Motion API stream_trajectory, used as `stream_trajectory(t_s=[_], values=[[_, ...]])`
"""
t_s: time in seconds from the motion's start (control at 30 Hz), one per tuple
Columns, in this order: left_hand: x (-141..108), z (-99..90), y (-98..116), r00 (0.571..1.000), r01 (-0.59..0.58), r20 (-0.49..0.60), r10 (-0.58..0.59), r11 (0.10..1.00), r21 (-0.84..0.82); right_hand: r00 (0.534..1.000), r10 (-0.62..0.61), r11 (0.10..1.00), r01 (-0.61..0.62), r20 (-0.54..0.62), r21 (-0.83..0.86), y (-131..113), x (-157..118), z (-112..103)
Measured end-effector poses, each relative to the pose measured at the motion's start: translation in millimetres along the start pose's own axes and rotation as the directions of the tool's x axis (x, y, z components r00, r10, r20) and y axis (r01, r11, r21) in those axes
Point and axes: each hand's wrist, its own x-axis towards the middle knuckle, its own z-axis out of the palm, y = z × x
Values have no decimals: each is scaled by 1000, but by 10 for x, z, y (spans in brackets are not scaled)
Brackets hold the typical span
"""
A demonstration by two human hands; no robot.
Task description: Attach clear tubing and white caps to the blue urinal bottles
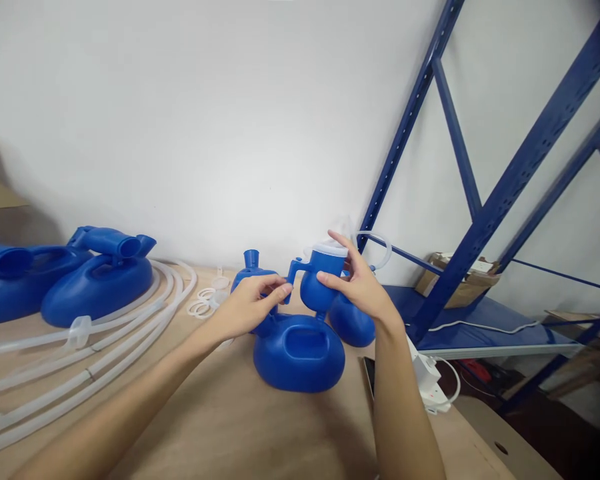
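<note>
A blue cup-shaped funnel (317, 290) with a white rim is upright in the middle of the head view. My right hand (357, 277) is wrapped around its right side, thumb in front and index finger along the rim. With thumb and fingers, my left hand (257, 298) pinches the bent side handle (291, 275) of the funnel. Directly below stands a blue urinal bottle (300, 373) with a grip opening; whether the funnel is joined to its neck I cannot tell. Two more blue bottles are partly hidden behind my hands, one of them a rounded bottle (353, 325) at right.
At left lie blue bottles (97, 287) and long clear hoses (145, 327). White sealing rings (203, 303) lie near the wall. A phone edge (369, 377) and white power strip (433, 390) are beside my right forearm. A blue metal rack (480, 247) with a cardboard box (457, 283) stands right.
</note>
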Motion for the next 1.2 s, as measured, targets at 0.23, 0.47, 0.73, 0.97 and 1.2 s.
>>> stream_trajectory(t_s=[0.23,0.47,0.73,0.97,1.2], values=[[-88,-232,-329,930,-113,331,-162,730,674,974,117,849,-200,-194,-490,54,47,77],[-70,-235,-405,917,-208,381,-119,672,710,938,347,747,-283,-10,-602,276,166,311],[-110,-111,-418,946,-253,324,-15,593,764,846,525,536,-240,97,-810,87,79,225],[-100,-114,-406,949,-229,314,-31,619,752,815,566,638,-338,124,-692,128,54,57],[-25,-340,-624,962,-157,268,-57,686,710,823,513,843,-427,245,-327,180,12,-21]])
